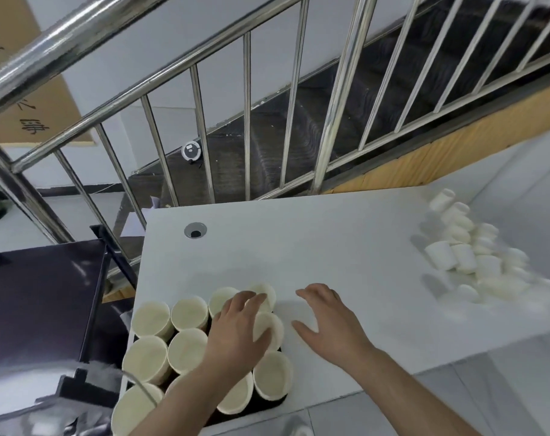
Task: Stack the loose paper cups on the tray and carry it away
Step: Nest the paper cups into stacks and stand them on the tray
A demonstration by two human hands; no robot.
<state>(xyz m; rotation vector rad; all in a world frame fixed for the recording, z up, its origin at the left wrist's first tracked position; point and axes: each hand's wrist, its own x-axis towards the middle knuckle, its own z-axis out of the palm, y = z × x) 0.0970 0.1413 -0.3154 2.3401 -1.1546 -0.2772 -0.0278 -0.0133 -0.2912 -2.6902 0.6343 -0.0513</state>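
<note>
A white table (330, 247) carries a dark tray (267, 404) at its near left corner. The tray is almost wholly covered by upright paper cups (187, 313), standing rim to rim in rows. Each visible cup mouth faces up, and the interiors show only pale walls and bottoms; no contents are visible in them. Only a thin strip of the dark tray surface shows at the near right edge and in the gaps between cups.

The left hand (236, 335) rests on top of the cups at the right side of the tray. Its fingers (251, 302) are spread loosely over the rims of two cups in the far right positions, and the thumb lies against the cup (272, 328) just nearer. The fingers are not closed around any cup.

The right hand (330, 322) hovers, palm down, over bare table just to the right of the tray. Its fingers (311, 294) are extended and apart, holding nothing.

A heap of loose paper cups (468, 256) lies at the far right of the table, well apart from the tray. These cups lie on their sides or tilted, touching one another; this area is blurred.

A round cable port (195, 231) sits in the table near its far left corner. A metal stair railing (245, 121) stands beyond the table.
</note>
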